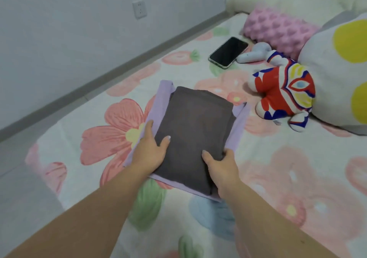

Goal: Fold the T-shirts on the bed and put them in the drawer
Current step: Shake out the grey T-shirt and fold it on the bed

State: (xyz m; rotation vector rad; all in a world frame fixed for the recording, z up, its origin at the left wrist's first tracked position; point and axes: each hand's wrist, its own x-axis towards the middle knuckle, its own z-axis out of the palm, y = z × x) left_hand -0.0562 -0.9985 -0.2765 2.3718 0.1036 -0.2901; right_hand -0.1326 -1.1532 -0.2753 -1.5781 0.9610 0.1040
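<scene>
A folded dark grey T-shirt (pixel 194 126) lies on top of a folded lilac T-shirt (pixel 160 96), whose edges stick out around it, on the flowered bed sheet (pixel 278 178). My left hand (pixel 151 152) holds the stack's left side, thumb on the grey shirt and fingers along the lilac edge. My right hand (pixel 220 168) grips the near right corner of the stack, thumb on top of the grey shirt and fingers hidden down its side. No drawer is in view.
A black phone (pixel 228 52) lies beyond the stack, with a pale gadget (pixel 252 54) beside it. A red, white and blue plush toy (pixel 284 90), a pink cushion (pixel 278 27) and a large white pillow with yellow spots (pixel 337 68) sit at the right. The wall with a socket (pixel 139 8) runs along the left.
</scene>
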